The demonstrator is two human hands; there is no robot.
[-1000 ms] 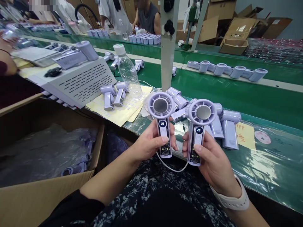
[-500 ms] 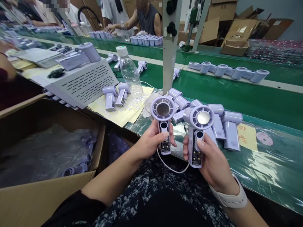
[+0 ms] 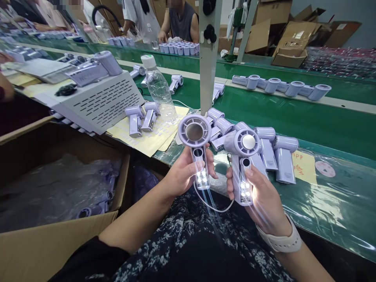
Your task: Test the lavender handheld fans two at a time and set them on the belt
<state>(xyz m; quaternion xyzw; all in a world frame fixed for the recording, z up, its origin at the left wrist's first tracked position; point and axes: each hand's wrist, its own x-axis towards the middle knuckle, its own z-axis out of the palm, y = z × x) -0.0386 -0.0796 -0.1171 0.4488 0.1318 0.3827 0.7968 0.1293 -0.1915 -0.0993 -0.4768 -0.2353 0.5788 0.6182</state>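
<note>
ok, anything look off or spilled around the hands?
Nothing looks spilled or damaged. Mildly odd: handheld fans beyond the right hand overlap at mixed angles, unlike the straight fan row farther back, and a capped plastic bottle sits beside two fans on the yellow sheets.

- At six o'clock, a black floral-print garment [image 3: 173, 223], scattered with small, irregular sprigs in pale grey-white, its cloth creased and gathered.
- Lower at six o'clock, by the bottom edge, plain black cloth [image 3: 202, 258], too dark for its weave to be told.
- Between seven and eight o'clock, a loose black sleeve [image 3: 96, 258], ending in a wide hem around the left forearm [image 3: 141, 213].
- Between four and five o'clock, a pale grey watch strap [image 3: 280, 239], smooth, broad and pierced with small holes; its dial is hidden.
- Left hand [image 3: 183, 172] and right hand [image 3: 263, 194] both bare.
</note>
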